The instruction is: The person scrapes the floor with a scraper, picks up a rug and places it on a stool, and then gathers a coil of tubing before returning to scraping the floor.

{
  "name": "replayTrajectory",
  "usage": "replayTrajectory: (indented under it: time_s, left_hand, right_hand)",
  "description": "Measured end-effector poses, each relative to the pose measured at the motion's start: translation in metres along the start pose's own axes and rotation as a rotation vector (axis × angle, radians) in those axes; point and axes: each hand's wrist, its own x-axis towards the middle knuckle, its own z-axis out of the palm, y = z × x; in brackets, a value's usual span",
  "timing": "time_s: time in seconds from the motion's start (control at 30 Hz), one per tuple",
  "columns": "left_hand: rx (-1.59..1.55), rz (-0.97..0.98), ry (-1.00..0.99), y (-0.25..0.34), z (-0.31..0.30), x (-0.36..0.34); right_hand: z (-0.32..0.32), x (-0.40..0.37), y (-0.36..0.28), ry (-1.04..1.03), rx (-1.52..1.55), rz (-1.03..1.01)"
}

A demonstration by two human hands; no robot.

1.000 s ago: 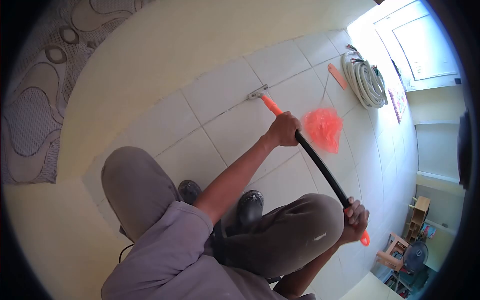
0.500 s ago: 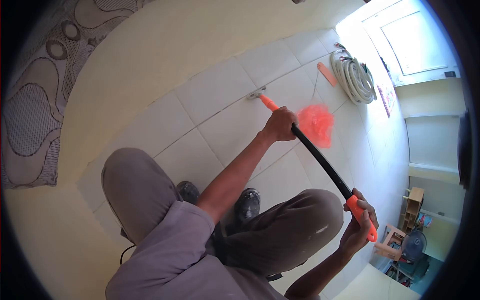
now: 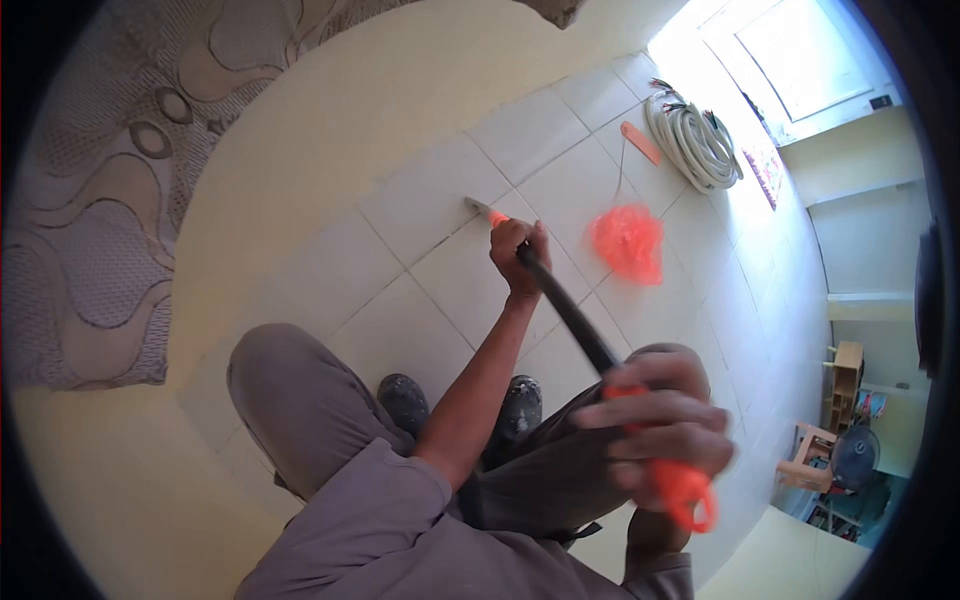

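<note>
A long-handled scraper (image 3: 572, 318) with a black shaft, orange grips and a narrow metal head slants across the view. My left hand (image 3: 517, 258) is wrapped round its lower part, just behind the orange neck. The metal head (image 3: 475, 204) is close to a joint line in the tiled floor. On the orange end grip, which has a hanging loop, my right hand (image 3: 668, 418) is closed; it is near the camera and blurred. My bent knees and dusty dark shoes (image 3: 403, 400) are below the tool.
A crumpled orange plastic bag (image 3: 628, 245) lies on the white tiles (image 3: 560, 195). Behind it are a flat orange strip (image 3: 640, 143) and a coil of pale cable (image 3: 692, 145). Patterned fabric (image 3: 95, 260) hangs at left. A wooden stool (image 3: 808, 458) stands at right.
The scraper's grip end has swung toward the camera and left with my right hand, now larger and blurred. The head and my left hand have shifted left. The view has moved slightly.
</note>
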Motion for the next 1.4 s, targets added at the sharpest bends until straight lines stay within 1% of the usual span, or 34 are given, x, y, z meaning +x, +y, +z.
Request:
replayTrajectory:
  time_s: [0.07,0.13,0.2,0.23,0.3,0.4,0.43,0.53,0.63,0.73,0.83,0.87,0.93,1.03,1.07,1.1,1.13,1.17,1.23,1.27,1.3,1.33,1.37,1.4]
  left_hand:
    - [-0.126,-0.156,0.000,-0.015,-0.009,-0.003]
    - [-0.187,-0.249,0.000,-0.014,-0.022,-0.002]
    - [-0.217,-0.309,-0.001,-0.030,-0.034,-0.007]
    - [-0.239,-0.349,0.000,-0.027,-0.036,-0.006]
    - [-0.281,-0.429,0.013,-0.024,-0.037,-0.006]
    - [-0.245,-0.408,-0.091,-0.029,-0.031,-0.005]
    - [-0.247,-0.406,-0.090,-0.028,-0.031,-0.006]
    - [-0.237,-0.400,-0.070,-0.027,-0.026,0.003]
    - [-0.226,-0.325,-0.039,-0.022,-0.027,0.003]
    - [-0.257,-0.383,-0.122,-0.026,-0.022,0.011]
    - [-0.243,-0.357,-0.082,-0.023,-0.029,0.008]
    - [-0.244,-0.369,-0.107,-0.027,-0.024,0.009]
    - [-0.236,-0.409,-0.170,-0.015,-0.021,0.019]
    - [-0.297,-0.329,-0.179,-0.027,-0.023,0.010]
    - [-0.310,-0.332,-0.142,-0.029,-0.022,0.002]
    - [-0.294,-0.382,-0.231,-0.039,-0.028,-0.003]
    - [-0.286,-0.349,-0.298,-0.054,-0.026,-0.003]
    - [-0.278,-0.315,-0.368,-0.061,-0.023,-0.003]
    - [-0.235,-0.429,-0.390,-0.013,-0.017,0.022]
    - [-0.238,-0.391,-0.373,-0.008,-0.018,0.018]
    - [-0.241,-0.356,-0.353,-0.010,-0.022,0.013]
    - [-0.222,-0.381,-0.355,-0.018,-0.033,0.011]
    - [-0.198,-0.409,-0.359,-0.025,-0.045,0.000]
    - [-0.023,-0.354,-0.271,0.002,-0.054,-0.004]
  right_hand:
    - [0.032,0.013,0.010,-0.204,0.157,-0.138]
    - [0.057,0.023,0.004,-0.364,0.126,-0.186]
    - [0.098,0.021,0.002,-0.425,0.123,-0.213]
    - [0.112,0.019,0.003,-0.458,0.122,-0.224]
    - [0.125,0.016,0.005,-0.443,0.107,-0.237]
    - [0.132,0.020,0.021,-0.456,0.082,-0.206]
    - [0.133,0.021,0.023,-0.461,0.072,-0.186]
    - [0.130,0.035,0.018,-0.343,0.159,-0.210]
    - [0.121,0.039,0.013,-0.275,0.191,-0.219]
    - [0.125,0.044,0.022,-0.285,0.214,-0.177]
    - [0.119,0.041,0.014,-0.244,0.215,-0.219]
    - [0.118,0.044,0.019,-0.251,0.210,-0.214]
    - [0.117,0.044,0.027,-0.256,0.210,-0.184]
    - [0.120,0.042,0.021,-0.241,0.211,-0.191]
    - [0.123,0.039,0.027,-0.253,0.162,-0.206]
    - [0.127,0.034,0.034,-0.267,0.114,-0.212]
    - [0.131,0.027,0.036,-0.285,0.070,-0.209]
    - [0.133,0.025,0.034,-0.257,0.096,-0.155]
    - [0.124,0.041,0.033,-0.180,0.131,-0.079]
    - [0.115,0.040,0.025,-0.287,0.060,0.065]
    - [0.105,0.035,0.016,-0.139,0.099,0.039]
    - [0.094,0.028,0.009,0.002,0.135,0.008]
    - [0.083,0.017,0.008,0.096,0.116,-0.003]
    - [0.072,0.007,0.008,0.191,0.095,-0.012]
